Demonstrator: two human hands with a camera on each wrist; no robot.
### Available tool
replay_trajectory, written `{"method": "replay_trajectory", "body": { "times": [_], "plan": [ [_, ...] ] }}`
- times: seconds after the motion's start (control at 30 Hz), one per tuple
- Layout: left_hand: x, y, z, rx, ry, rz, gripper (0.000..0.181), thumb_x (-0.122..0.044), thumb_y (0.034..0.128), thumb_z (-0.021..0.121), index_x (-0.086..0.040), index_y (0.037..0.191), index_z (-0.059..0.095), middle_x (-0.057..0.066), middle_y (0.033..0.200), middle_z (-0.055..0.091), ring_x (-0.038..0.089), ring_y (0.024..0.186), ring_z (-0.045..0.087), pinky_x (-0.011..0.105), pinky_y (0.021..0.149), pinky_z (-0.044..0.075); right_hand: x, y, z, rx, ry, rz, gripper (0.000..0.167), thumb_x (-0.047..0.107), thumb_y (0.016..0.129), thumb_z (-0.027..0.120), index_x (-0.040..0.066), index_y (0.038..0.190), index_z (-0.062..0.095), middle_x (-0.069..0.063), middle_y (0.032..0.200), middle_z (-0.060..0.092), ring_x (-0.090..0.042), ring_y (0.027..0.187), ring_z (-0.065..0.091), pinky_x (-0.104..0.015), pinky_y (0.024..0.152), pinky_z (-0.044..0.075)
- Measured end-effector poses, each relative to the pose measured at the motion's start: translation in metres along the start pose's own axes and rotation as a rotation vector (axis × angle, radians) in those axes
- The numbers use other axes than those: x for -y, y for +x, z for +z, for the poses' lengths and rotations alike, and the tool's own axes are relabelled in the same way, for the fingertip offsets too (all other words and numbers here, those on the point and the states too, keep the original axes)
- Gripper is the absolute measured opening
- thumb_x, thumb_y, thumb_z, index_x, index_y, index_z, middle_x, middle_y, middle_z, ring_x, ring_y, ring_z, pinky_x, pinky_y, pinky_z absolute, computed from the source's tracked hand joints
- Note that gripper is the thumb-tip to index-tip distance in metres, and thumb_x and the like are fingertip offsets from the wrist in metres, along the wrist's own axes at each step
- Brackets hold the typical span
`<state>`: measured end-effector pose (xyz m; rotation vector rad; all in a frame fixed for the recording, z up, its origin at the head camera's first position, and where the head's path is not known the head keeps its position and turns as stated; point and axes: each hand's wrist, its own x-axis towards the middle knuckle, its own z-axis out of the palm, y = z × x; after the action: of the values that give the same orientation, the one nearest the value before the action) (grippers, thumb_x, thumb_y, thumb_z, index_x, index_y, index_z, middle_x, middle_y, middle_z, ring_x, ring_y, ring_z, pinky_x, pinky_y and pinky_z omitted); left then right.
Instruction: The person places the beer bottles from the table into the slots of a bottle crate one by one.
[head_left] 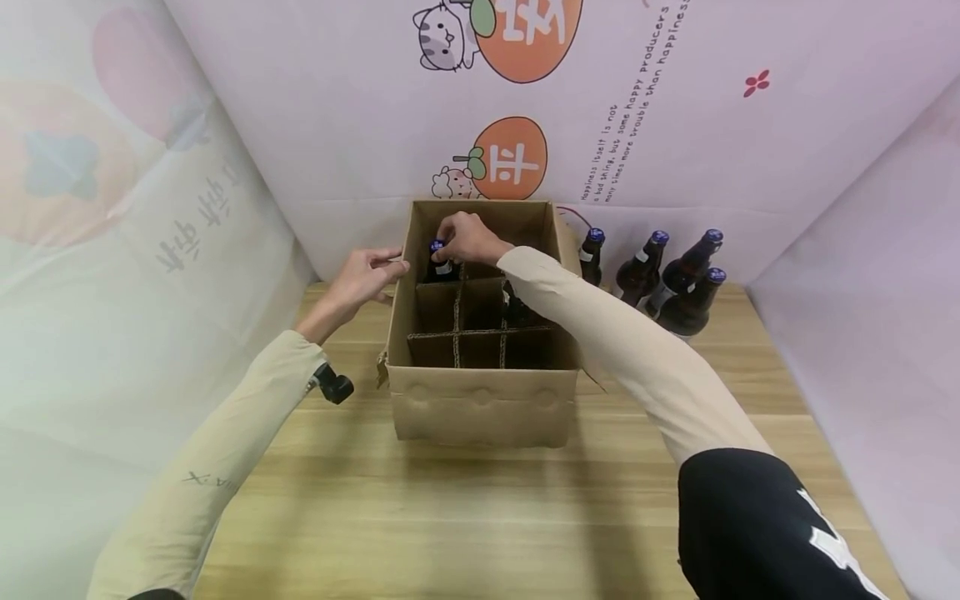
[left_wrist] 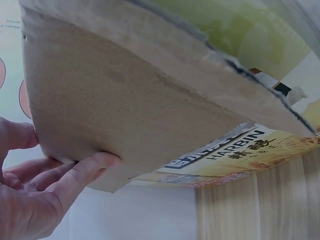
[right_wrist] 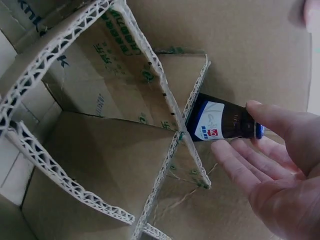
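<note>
A partitioned cardboard box [head_left: 480, 408] stands upright on the table. In its back-left compartment is a dark beer bottle [right_wrist: 227, 120] with a blue cap and a white neck label. My right hand [head_left: 471, 240] reaches into the box and holds this bottle by its neck, thumb near the cap and fingers along the other side. My left hand [head_left: 358, 282] rests against the box's left side, its fairly straight fingers touching the folded-down flap [left_wrist: 115, 95]. A dark object, partly hidden by my right sleeve, shows in a middle-row compartment.
Several dark beer bottles [head_left: 684, 304] with blue caps stand on the wooden table [head_left: 450, 517] to the right of the box. Corrugated dividers [right_wrist: 165, 95] split the box's inside. A printed white backdrop [head_left: 645, 125] rises behind and at both sides.
</note>
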<state>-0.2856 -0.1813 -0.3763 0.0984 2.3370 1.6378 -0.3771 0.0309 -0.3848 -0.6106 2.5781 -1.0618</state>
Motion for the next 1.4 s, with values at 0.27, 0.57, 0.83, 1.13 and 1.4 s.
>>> {"method": "replay_trajectory", "body": {
  "times": [0.27, 0.57, 0.83, 1.13, 1.4],
  "plan": [
    [0.003, -0.002, 0.000, -0.011, 0.013, -0.014, 0.058, -0.016, 0.1059, 0.059, 0.000, 0.158, 0.040, 0.023, 0.155, 0.051, 0.040, 0.139, 0.056, 0.027, 0.075, 0.066, 0.004, -0.018, -0.018, 0.002, 0.132, 0.037, 0.030, 0.017, 0.103, 0.069, -0.002, 0.125, 0.065, -0.021, 0.120, 0.071, -0.037, 0.104, 0.070, -0.041, 0.089, 0.065],
    [-0.002, 0.002, 0.000, -0.003, 0.005, -0.010, 0.058, -0.015, 0.1066, 0.059, 0.000, 0.159, 0.038, 0.024, 0.157, 0.049, 0.039, 0.141, 0.053, 0.027, 0.076, 0.066, -0.001, -0.027, -0.073, -0.039, 0.356, 0.092, 0.036, 0.016, 0.109, 0.057, -0.004, 0.138, 0.060, -0.028, 0.140, 0.061, -0.028, 0.102, 0.072, -0.040, 0.095, 0.064],
    [0.001, 0.001, -0.002, -0.001, -0.004, 0.009, 0.057, -0.015, 0.1060, 0.059, 0.002, 0.158, 0.040, 0.026, 0.155, 0.050, 0.040, 0.139, 0.055, 0.028, 0.075, 0.067, -0.016, -0.045, -0.112, -0.092, 0.423, 0.149, 0.044, 0.017, 0.111, 0.052, -0.003, 0.150, 0.049, -0.025, 0.144, 0.059, -0.034, 0.118, 0.069, -0.044, 0.104, 0.059],
    [0.001, 0.001, 0.000, 0.003, -0.004, -0.006, 0.059, -0.015, 0.1058, 0.059, 0.001, 0.159, 0.038, 0.025, 0.156, 0.050, 0.040, 0.139, 0.055, 0.030, 0.079, 0.067, -0.044, -0.085, -0.150, -0.198, 0.499, 0.114, 0.025, 0.013, 0.107, 0.059, 0.000, 0.129, 0.061, 0.003, 0.096, 0.078, -0.019, 0.091, 0.077, -0.032, 0.083, 0.067],
    [0.002, 0.000, -0.001, -0.006, 0.010, -0.010, 0.059, -0.016, 0.1056, 0.060, 0.000, 0.158, 0.039, 0.024, 0.158, 0.048, 0.040, 0.140, 0.054, 0.028, 0.078, 0.066, -0.076, -0.115, -0.178, -0.228, 0.453, 0.099, 0.023, 0.015, 0.107, 0.061, -0.001, 0.124, 0.062, 0.003, 0.096, 0.078, -0.014, 0.085, 0.077, -0.027, 0.077, 0.067]
  ]
}}
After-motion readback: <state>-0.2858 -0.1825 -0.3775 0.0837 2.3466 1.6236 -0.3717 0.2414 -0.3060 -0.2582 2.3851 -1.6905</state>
